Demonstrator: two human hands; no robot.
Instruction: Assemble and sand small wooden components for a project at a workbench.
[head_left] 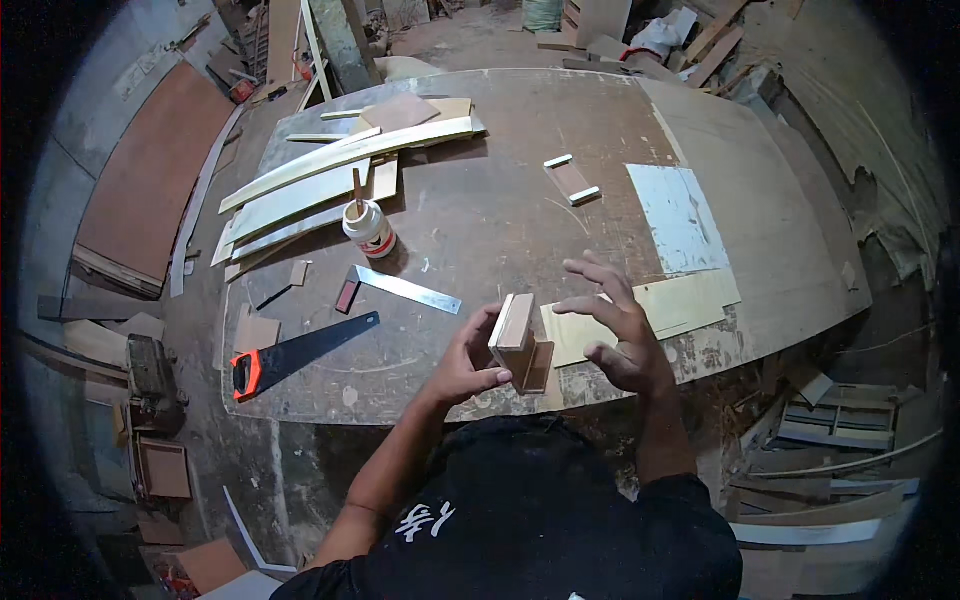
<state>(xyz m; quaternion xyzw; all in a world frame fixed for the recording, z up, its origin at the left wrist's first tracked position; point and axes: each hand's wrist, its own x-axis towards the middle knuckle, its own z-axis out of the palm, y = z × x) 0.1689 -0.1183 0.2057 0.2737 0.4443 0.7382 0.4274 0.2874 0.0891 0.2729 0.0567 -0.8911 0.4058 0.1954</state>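
Note:
My left hand grips a small wooden assembly near the table's front edge, thumb along its lower side. The assembly is made of joined brown and pale pieces, with an open recess facing right. My right hand hovers just right of it, fingers spread and holding nothing. Under that hand lies a pale wooden board. Farther back rests a small brown panel with white strips at two ends. To the left are a try square and a white glue jar with a stick in it.
A handsaw with an orange and black handle lies at the table's left front. Several pale boards are piled at the back left. A white-coated panel lies at right. Wood scraps crowd the floor beyond the table.

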